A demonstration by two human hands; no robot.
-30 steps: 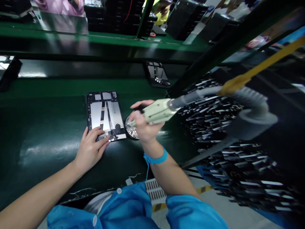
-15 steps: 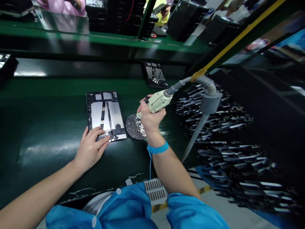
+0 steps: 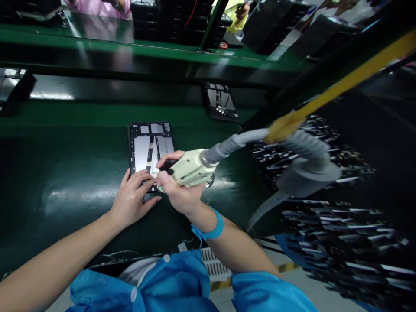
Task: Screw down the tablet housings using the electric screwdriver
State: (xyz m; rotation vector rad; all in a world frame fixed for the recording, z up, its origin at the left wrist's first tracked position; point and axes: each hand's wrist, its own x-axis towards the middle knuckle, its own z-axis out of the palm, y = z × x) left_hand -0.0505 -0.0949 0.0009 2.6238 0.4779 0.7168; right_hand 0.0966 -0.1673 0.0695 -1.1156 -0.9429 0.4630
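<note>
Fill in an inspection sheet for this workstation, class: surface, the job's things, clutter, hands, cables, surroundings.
Surface: dark green bench top, glossy.
Job's things: opened tablet chassis lying flat; cream electric screwdriver over its near edge.
Clutter: round perforated screw dish, mostly hidden behind the screwdriver.
Hands: left hand rests on the chassis's near edge; right hand grips the screwdriver.
Cables: grey hose runs from the screwdriver; blue wrist strap.
Surroundings: second chassis further back; another person's pink sleeve.

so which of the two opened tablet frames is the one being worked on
The near tablet frame, under the left hand and the right hand with the screwdriver; the far frame lies untouched.
</note>
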